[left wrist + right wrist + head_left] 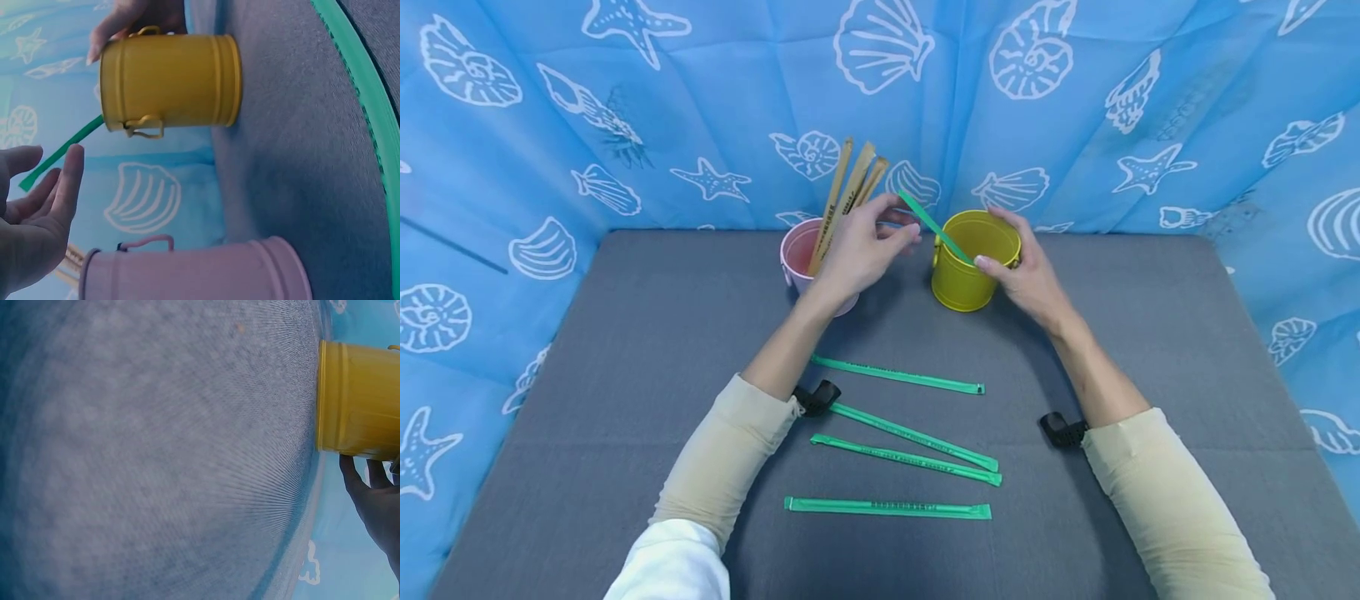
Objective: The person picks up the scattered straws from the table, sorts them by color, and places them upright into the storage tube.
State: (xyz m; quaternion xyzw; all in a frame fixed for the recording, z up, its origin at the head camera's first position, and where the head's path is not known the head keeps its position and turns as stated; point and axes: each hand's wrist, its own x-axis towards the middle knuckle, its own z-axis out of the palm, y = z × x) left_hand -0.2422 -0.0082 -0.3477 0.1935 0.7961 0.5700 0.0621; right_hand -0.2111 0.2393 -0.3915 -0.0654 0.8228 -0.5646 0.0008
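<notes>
A yellow bucket (pixel 964 283) stands upright at the back of the table. My right hand (pixel 1028 271) grips its right side, thumb at the rim and the other fingers round the outside; fingers (pixel 357 475) show against the bucket in the right wrist view. One green wrapped straw (pixel 934 227) leans out of the bucket, tilted to the left. My left hand (pixel 867 242) is beside the straw's upper end, its fingers spread and pinching nothing, as the left wrist view shows. Behind this hand stands a pink bucket (pixel 797 250) with several brown wrapped straws (pixel 831 208) in it.
Several green wrapped straws lie on the grey table (pixel 647 375) in front of the buckets, the nearest straw (pixel 887 507) roughly parallel to the front. One straw (pixel 898 375) is partly behind the left arm. A blue curtain (pixel 737 100) with white shells hangs behind the table.
</notes>
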